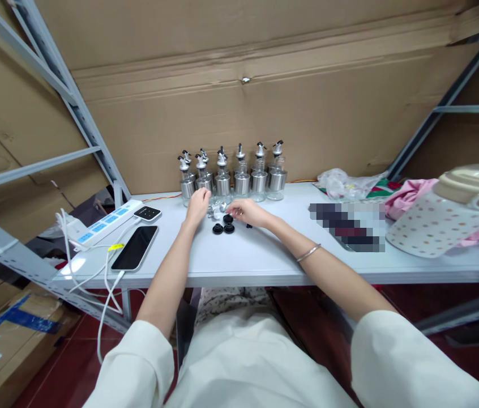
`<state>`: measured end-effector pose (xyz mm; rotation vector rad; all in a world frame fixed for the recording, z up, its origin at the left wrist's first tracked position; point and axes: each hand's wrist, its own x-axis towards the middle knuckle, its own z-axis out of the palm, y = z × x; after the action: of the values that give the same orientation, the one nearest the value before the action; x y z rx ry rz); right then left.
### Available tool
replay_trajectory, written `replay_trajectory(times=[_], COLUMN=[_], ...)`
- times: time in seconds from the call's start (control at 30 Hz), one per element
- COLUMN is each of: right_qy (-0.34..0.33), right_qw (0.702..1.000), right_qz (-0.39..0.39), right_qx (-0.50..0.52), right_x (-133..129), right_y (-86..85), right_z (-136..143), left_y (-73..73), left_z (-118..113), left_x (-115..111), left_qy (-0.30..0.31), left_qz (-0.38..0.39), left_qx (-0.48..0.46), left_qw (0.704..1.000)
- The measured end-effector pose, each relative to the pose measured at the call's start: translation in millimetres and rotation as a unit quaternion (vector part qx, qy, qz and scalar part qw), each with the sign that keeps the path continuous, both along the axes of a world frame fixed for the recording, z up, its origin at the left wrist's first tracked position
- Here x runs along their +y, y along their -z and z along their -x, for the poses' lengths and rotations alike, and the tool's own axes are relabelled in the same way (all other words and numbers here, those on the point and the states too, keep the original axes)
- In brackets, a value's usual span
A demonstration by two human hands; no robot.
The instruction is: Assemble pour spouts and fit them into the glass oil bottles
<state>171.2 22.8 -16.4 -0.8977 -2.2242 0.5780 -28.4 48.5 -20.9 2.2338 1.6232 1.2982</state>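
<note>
Several glass bottles with steel bands (pixel 242 184) stand in rows at the back of the white table, many topped with silver-and-black spouts (pixel 260 149). My left hand (pixel 199 205) is curled closed in front of the left bottles; anything in its fingers is hidden. My right hand (pixel 246 212) has its fingers bent together beside small silver parts (pixel 217 211), over the black caps (pixel 228 227); what it grips is too small to name. Another black cap (pixel 217 228) lies just left of them.
On the left lie a phone (pixel 135 248), a power strip (pixel 110 222), a small black-faced device (pixel 148 213) and white cables. To the right are a blurred-out item (pixel 350 228), a plastic bag (pixel 341 182) and a dotted container (pixel 428 221). Cardboard (pixel 290 113) stands behind.
</note>
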Motion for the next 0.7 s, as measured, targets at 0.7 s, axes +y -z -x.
replay_trajectory(times=[0.7], right_qy=[0.452], right_qw=[0.879], right_qz=[0.058], right_qx=[0.141], right_x=[64], right_y=[3.3], right_z=[-66], left_y=[35.1], left_z=[37], left_x=[41], left_qy=[-0.120], left_qz=[0.050], left_qx=[-0.171], left_qw=[0.977])
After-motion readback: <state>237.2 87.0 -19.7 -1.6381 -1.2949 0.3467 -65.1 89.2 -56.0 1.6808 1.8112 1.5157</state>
